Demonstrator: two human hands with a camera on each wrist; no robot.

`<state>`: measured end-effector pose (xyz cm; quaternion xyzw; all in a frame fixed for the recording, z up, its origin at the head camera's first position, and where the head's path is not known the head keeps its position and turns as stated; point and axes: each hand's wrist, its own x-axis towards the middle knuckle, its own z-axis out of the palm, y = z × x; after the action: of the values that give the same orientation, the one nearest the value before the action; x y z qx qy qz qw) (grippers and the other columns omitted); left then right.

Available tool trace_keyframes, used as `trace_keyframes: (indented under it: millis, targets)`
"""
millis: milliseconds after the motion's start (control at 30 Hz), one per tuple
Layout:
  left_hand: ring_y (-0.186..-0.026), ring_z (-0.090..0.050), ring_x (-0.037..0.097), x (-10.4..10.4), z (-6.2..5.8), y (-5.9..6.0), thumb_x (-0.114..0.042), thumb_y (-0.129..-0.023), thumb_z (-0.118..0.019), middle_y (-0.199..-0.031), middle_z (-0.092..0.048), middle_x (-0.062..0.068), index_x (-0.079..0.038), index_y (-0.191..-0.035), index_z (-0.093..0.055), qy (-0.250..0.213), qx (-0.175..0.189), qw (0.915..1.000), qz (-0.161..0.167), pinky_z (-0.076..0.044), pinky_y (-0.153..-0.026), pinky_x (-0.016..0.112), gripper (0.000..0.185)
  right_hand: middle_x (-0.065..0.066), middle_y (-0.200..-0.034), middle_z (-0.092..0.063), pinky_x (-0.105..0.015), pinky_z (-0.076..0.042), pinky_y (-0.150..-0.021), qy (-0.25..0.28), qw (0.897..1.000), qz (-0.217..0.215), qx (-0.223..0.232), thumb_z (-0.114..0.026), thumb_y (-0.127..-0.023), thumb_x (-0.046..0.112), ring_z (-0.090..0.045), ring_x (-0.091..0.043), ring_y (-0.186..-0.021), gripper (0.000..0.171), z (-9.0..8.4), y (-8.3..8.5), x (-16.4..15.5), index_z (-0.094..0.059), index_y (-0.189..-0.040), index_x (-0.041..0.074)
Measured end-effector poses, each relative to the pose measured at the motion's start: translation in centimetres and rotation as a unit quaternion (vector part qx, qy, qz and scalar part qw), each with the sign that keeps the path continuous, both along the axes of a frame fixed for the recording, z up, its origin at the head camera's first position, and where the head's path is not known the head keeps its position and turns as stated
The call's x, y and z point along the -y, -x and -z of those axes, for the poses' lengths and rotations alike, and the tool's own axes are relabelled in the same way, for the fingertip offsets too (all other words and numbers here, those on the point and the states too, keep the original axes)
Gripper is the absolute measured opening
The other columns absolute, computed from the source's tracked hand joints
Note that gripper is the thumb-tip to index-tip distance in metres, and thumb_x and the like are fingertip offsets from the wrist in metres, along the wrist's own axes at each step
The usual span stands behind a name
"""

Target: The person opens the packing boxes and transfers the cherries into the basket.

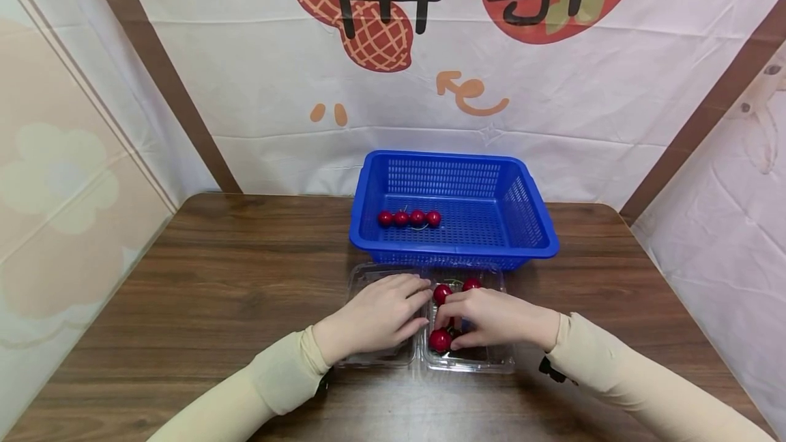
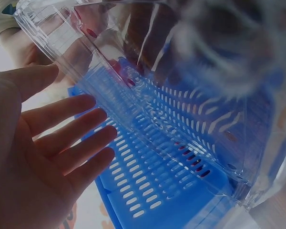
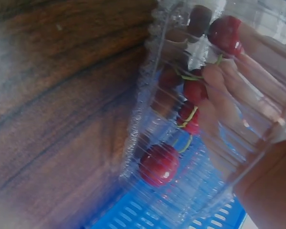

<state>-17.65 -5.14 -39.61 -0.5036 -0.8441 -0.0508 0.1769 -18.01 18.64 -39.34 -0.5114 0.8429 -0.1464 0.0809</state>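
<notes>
Clear plastic at the middle of it all: a hinged clamshell box (image 1: 485, 359) lying open on the wooden table (image 1: 245, 278), just in front of a blue basket (image 1: 454, 249).

From the head view: left hand (image 1: 377, 316) laid flat on the empty lid half, fingers straight and pressing it down. Right hand (image 1: 491, 319) curled into the tray half, thumb and fingertips closing among the cherries (image 1: 439, 340), with two more loose near the tray's far edge. Four further cherries in a row (image 1: 409, 217) on the basket floor. Step in hand, judging by this: picking fruit out of the tray while holding the box steady. Next move calls for a sure pinch on stem or fruit, a lift clear of the tray wall, and the left palm kept down so the light box does not shift.

From the left wrist: left hand (image 2: 43, 157) spread, fingers straight and slightly apart against the ribbed lid (image 2: 133, 95), holding nothing; basket slots (image 2: 148, 191) seen through the plastic. No fruit under this hand, which the head view only suggests.

From the right wrist: fingertips (image 3: 219, 86) bent around a cluster of cherries (image 3: 195, 90) and green stems inside the tray wall (image 3: 148, 95); one big cherry (image 3: 158, 164) lying free lower down. Shows the pinch itself, hidden from the head by the back of the hand; shows nothing of the left hand or of the row in the basket
</notes>
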Motion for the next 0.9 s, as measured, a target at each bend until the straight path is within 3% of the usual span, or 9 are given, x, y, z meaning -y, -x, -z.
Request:
trace_keyframes:
  millis: [433, 900]
  targets:
    - [-0.115, -0.057, 0.021, 0.2, 0.0, 0.0, -0.034, -0.091, -0.058, -0.123, -0.062, 0.007, -0.007, -0.117, -0.065, 0.006, 0.003, 1.0, -0.006, -0.045, -0.103, 0.033, 0.038, 0.01, -0.099, -0.064, -0.008, -0.047, -0.068, 0.011, 1.0, 0.009, 0.016, -0.075, -0.08, 0.031, -0.06, 0.0, -0.077, 0.031, 1.0, -0.2, -0.3, -0.064, -0.107, 0.02]
    - [-0.117, -0.056, 0.02, 0.1, 0.0, 0.0, -0.036, -0.092, -0.056, -0.125, -0.061, 0.007, -0.009, -0.119, -0.064, 0.017, 0.004, 0.9998, -0.013, -0.044, -0.104, 0.031, 0.039, 0.01, -0.1, -0.062, -0.013, -0.051, -0.068, 0.043, 0.999, -0.012, 0.014, -0.075, -0.08, 0.031, -0.06, -0.001, -0.078, 0.035, 2.1, 0.1, -0.8, -0.063, -0.111, 0.021]
